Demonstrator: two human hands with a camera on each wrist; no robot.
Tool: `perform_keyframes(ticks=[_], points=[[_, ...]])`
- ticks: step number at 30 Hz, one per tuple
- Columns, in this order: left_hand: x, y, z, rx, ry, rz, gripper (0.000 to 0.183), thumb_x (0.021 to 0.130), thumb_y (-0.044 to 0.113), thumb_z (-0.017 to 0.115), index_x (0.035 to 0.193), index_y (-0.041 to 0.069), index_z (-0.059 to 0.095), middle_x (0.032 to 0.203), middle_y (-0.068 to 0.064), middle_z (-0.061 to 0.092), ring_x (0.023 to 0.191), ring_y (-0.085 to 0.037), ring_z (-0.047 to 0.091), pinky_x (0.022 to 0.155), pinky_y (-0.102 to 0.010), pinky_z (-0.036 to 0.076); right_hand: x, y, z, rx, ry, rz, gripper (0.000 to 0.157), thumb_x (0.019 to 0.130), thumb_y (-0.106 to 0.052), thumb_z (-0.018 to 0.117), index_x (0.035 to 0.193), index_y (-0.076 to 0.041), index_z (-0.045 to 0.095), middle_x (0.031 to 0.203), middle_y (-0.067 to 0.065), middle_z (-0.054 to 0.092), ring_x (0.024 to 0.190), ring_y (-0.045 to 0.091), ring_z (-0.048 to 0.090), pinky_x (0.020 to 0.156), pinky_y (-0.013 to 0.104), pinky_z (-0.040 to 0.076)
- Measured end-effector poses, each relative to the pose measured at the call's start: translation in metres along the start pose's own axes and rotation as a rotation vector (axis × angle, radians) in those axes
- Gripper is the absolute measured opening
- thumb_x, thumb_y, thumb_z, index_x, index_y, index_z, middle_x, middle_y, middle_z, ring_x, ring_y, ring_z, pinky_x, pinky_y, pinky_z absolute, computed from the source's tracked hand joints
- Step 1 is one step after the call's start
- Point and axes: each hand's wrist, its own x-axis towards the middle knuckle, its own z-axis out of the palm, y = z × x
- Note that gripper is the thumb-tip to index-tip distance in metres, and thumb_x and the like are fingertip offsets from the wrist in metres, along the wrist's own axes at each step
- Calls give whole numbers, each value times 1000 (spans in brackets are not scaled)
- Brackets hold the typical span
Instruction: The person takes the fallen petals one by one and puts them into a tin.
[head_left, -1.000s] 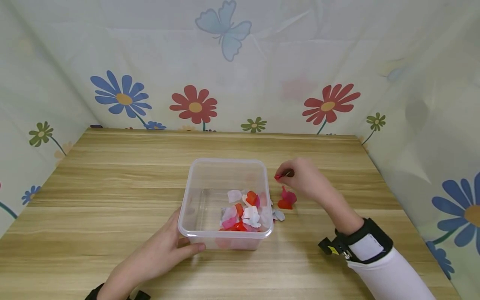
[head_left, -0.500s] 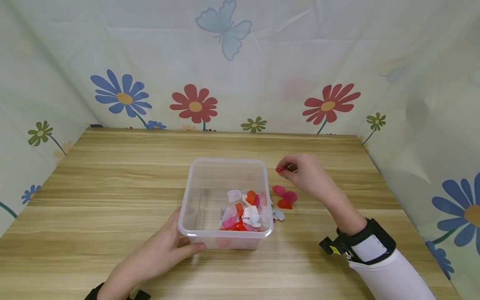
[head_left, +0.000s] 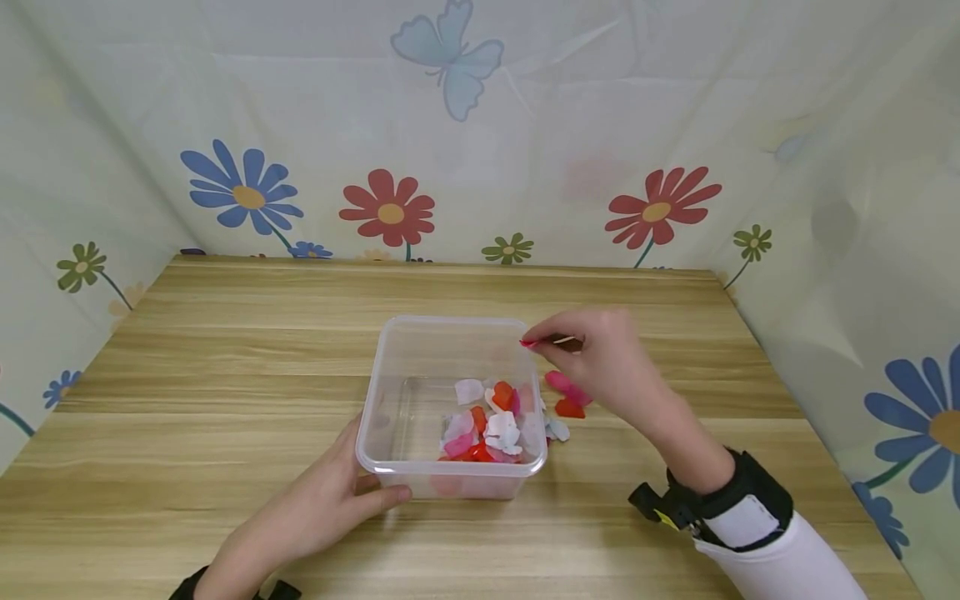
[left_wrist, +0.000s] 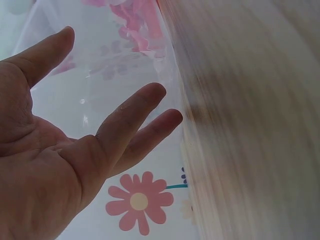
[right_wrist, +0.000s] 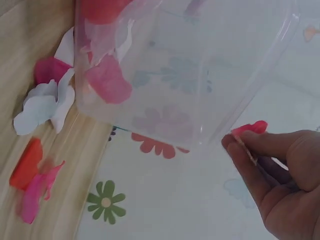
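Note:
A clear plastic box (head_left: 450, 468) stands on the table, with red, pink and white artificial flower petals (head_left: 501, 429) heaped toward its right side. At its near left corner is my left hand (head_left: 330, 496); the thumb lies along the front wall. The left wrist view shows the fingers (left_wrist: 131, 112) of that hand spread and fairly straight against the clear wall. My right hand (head_left: 611, 354) pinches a pinkish-red petal (right_wrist: 252, 128) between thumb and fingertips, right at the box's far right rim. Beside the box, partly under this hand, lie pink and red petals (head_left: 569, 408).
White petals (head_left: 557, 430) rest against the right wall of the box. The wood-grain table (head_left: 247, 350) stretches left and behind. A flower-printed curtain (head_left: 525, 125) encloses the back and sides. Both wrists wear black straps (head_left: 738, 500).
The right hand rises slightly, then moves left with its petal to the box's rim. A pink petal the hand had been over shows on the table. The left hand and box stay put.

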Motion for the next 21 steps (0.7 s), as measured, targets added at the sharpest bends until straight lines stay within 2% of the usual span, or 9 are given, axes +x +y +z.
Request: perform_keyframes(ticks=[5, 12, 21], points=[[0, 0, 0, -5, 1, 0, 97, 88, 13, 77, 156, 18, 9, 142, -8, 36, 120, -26, 54, 94, -25, 44, -1, -10, 3, 24, 3, -87, 22, 79, 2, 81, 97, -10, 77, 93, -10, 69, 83, 6, 67, 73, 18, 52], [0, -1, 0, -19, -1, 2, 97, 88, 11, 76, 156, 19, 8, 142, -9, 36, 120, -28, 54, 92, -26, 45, -1, -14, 14, 74, -85, -227, 25, 79, 1, 81, 101, -9, 76, 99, -9, 69, 89, 7, 67, 76, 17, 51], [0, -1, 1, -29, -2, -8, 98, 88, 11, 76, 157, 22, 7, 143, -8, 36, 119, -26, 55, 92, -26, 46, -2, -15, 19, 108, -157, -262, 28, 80, -2, 81, 106, -9, 75, 105, -8, 68, 96, 8, 66, 79, 18, 50]])
